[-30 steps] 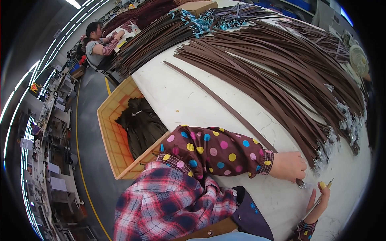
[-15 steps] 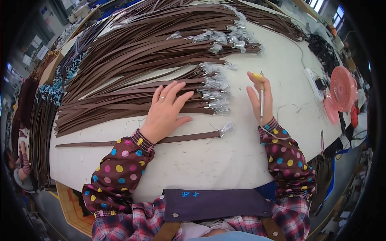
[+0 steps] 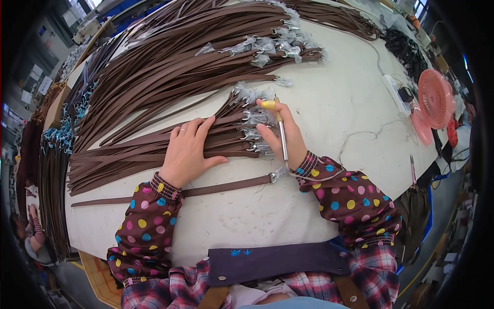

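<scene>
My left hand (image 3: pixel 186 153) lies with fingers stretched over a bundle of brown straps (image 3: pixel 121 164), pressing on them near their buckle ends. A ring is on one finger. Between the fingers of my right hand (image 3: pixel 289 133) is a slim pen-shaped tool (image 3: pixel 283 140) with a metal barrel and a thin cord trailing by the wrist. Yellow wrap covers one fingertip. This hand is beside the plastic-wrapped metal buckles (image 3: pixel 252 117) at the bundle's right end. Nearer me a single brown strap (image 3: pixel 229 186) lies apart, its wrapped buckle to the right and part of it under my left forearm.
A larger pile of brown straps (image 3: pixel 180 56) covers the far side of the white table (image 3: pixel 355 77). At the right are a pink basket (image 3: pixel 435 98), a white power strip (image 3: pixel 395 93) and a loose cord. Dark straps hang off the left edge. Another person sits far left.
My right hand has moved left with the pen-shaped tool, to the buckle ends. My left hand has shifted slightly left and nearer me, still on the straps.
</scene>
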{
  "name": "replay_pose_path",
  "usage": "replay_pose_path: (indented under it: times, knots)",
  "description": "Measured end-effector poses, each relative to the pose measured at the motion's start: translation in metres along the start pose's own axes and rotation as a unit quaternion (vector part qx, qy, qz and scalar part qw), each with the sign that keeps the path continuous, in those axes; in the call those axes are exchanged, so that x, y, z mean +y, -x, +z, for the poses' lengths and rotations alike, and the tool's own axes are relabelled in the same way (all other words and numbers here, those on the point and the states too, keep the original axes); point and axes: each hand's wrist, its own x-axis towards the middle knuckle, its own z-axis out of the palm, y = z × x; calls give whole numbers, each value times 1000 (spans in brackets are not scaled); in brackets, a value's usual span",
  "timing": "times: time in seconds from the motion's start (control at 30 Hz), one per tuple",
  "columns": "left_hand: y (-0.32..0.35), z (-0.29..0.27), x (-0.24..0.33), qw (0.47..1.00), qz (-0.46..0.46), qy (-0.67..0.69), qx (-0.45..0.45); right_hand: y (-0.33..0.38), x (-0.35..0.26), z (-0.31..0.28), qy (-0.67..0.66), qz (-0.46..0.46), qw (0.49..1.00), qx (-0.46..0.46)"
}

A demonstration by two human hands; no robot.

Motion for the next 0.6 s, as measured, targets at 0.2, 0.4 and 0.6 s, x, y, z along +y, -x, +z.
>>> replay_pose_path:
  times: [0.2,0.4,0.6]
  knots:
    - [22,3,-8,999,-18,-34,30,3,-11,-5,-19,0,998,-61]
    - [9,-5,-20,999,24,46,2,8,-17,-32,36,-12,998,-46]
    - [-63,5,-56,995,71,10,73,17,-23,-49,72,-13,997,-15]
